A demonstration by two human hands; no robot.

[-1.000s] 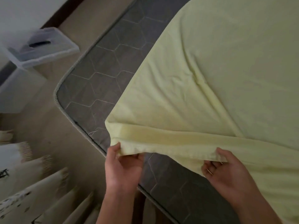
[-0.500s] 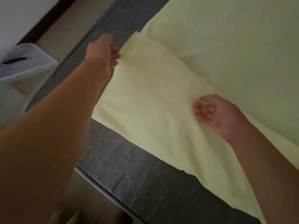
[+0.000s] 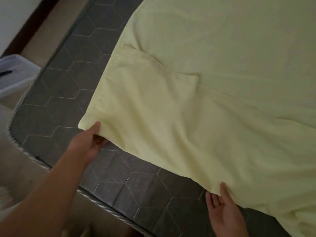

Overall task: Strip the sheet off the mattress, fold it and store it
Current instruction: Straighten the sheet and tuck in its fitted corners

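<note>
Pinching the sheet [image 3: 196,103] corner with our left hand [image 3: 87,144], we grip its near edge with the right hand [image 3: 222,209]; it lies folded on the bare mattress [image 3: 68,93]

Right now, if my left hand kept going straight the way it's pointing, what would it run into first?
The left hand points up and right, already at the corner of the yellow sheet. Going on, it would push into that folded sheet lying on the mattress; nothing else appears in line.

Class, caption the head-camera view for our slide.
Both hands grip the pale yellow sheet's folded edge on the grey mattress.
</note>
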